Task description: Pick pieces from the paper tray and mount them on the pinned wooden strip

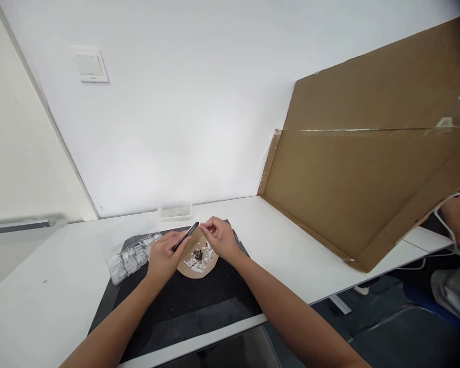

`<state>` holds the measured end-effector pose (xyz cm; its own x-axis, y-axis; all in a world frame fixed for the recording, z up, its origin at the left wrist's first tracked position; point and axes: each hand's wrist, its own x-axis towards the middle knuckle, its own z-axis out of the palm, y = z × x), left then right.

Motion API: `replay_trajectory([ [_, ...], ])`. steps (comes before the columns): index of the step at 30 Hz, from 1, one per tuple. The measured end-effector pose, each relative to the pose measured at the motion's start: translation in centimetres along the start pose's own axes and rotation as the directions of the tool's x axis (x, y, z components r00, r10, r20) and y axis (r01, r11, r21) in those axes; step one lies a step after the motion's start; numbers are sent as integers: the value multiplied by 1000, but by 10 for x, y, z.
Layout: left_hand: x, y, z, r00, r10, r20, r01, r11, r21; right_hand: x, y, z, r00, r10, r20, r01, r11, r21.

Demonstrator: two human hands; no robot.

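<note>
My left hand (164, 255) is closed around a slim black tool (187, 235), which slants up to the right; its exact kind does not show. Close by its upper tip, my right hand (219, 236) has thumb and fingers pinched together, and whatever lies between them is too small to make out. Below both hands, a round brown paper sheet (193, 273) carries many small white scraps (204, 263) and a few dark bits (198, 254) at its centre. Under the paper is a black mat (184, 312).
Left of the hands, a clear compartment box (128, 261) with pale contents stands lid up. A small translucent tray (175, 211) sits near the wall. Brown cardboard panels (352, 189) stand on the white table (287, 250) at right. Another person's arm (458, 220) shows far right.
</note>
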<state>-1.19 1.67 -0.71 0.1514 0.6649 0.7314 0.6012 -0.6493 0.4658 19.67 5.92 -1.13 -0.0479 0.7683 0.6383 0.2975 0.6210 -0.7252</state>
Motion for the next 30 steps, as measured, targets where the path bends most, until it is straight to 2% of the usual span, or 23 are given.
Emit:
replay_trajectory([
  [5, -1, 9, 1, 999, -4, 42, 5, 1000, -25, -5, 0, 9, 999, -40, 1, 39, 992, -121],
  [10, -3, 16, 4, 999, -18, 33, 19, 999, -35, -7, -2, 10, 999, -46, -5, 45, 990, -134],
  [18, -1, 10, 3, 997, -68, 21, 68, 998, -7, -5, -4, 0, 999, -36, -36, 33, 997, -75],
  [24, -3, 6, 4, 996, -84, 36, 84, 996, 3, -9, -7, 7, 999, -47, 13, 48, 995, -91],
  [30, -1, 8, 3, 992, -103, 71, 105, 994, -36, -10, -6, 10, 997, -76, -6, 74, 987, -141],
])
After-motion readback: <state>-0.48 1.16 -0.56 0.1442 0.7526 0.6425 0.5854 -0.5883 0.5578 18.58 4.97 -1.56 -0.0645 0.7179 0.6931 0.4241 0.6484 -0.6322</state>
